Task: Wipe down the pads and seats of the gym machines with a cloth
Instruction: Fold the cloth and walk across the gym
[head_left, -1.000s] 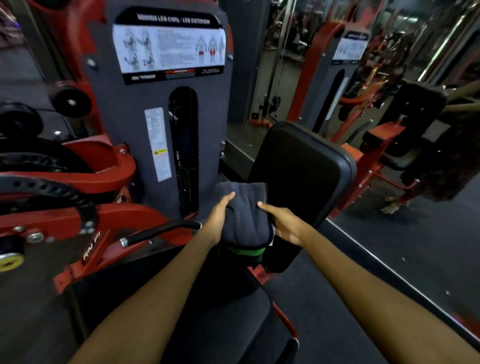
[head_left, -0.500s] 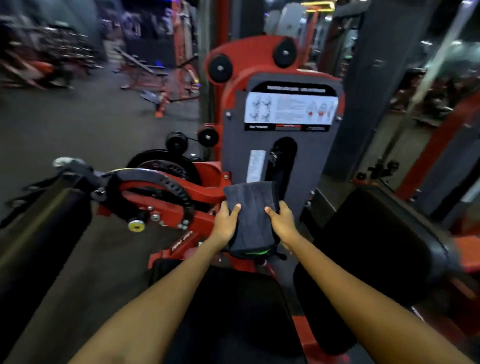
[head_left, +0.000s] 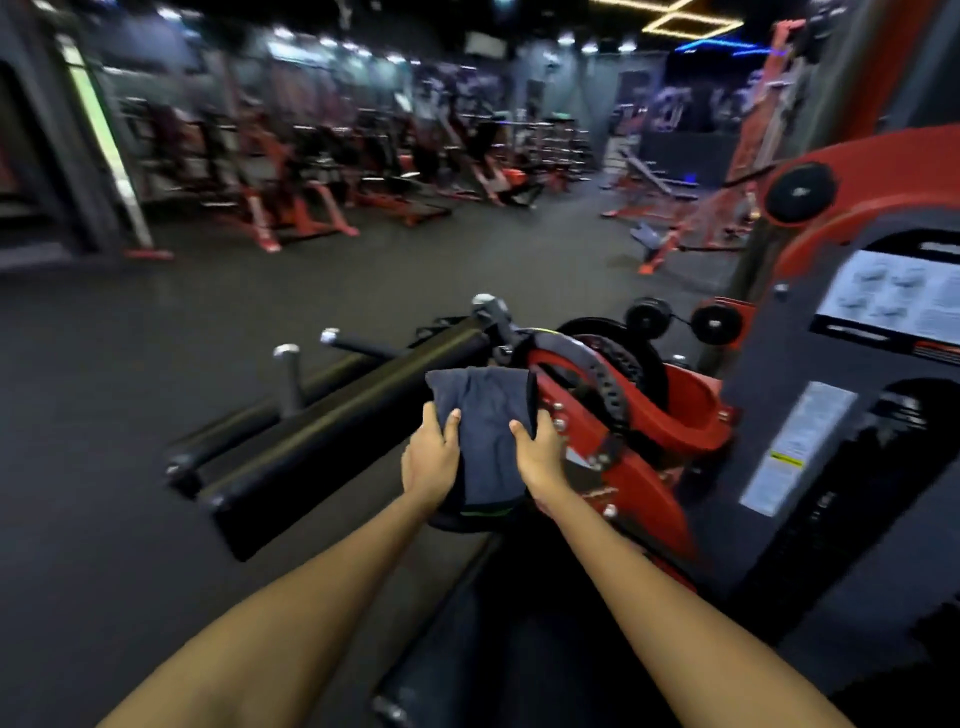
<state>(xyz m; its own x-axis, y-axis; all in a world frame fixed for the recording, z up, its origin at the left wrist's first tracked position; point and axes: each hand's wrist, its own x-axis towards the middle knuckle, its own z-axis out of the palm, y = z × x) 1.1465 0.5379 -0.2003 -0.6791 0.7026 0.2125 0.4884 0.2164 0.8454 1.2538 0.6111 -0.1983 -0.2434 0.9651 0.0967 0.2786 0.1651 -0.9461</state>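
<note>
A folded dark grey cloth (head_left: 485, 431) with a green stripe at its near end is held between both hands in front of me. My left hand (head_left: 431, 457) grips its left edge, thumb on top. My right hand (head_left: 540, 454) grips its right edge the same way. Just beyond and left of the cloth lies a long black roller pad (head_left: 337, 421) of the red leg machine, with a second black roller (head_left: 260, 410) behind it. The machine's black seat (head_left: 498, 639) is below my forearms, mostly hidden by them.
The red machine frame (head_left: 649, 467) and its grey weight-stack cover (head_left: 841, 441) stand close on the right. Open dark floor (head_left: 260, 312) stretches to the left and ahead. Rows of red machines (head_left: 311, 197) line the far side of the room.
My view has swung left, from the backrest pad and weight stack to the roller pads and open gym floor. Both hands have kept hold of the cloth throughout.
</note>
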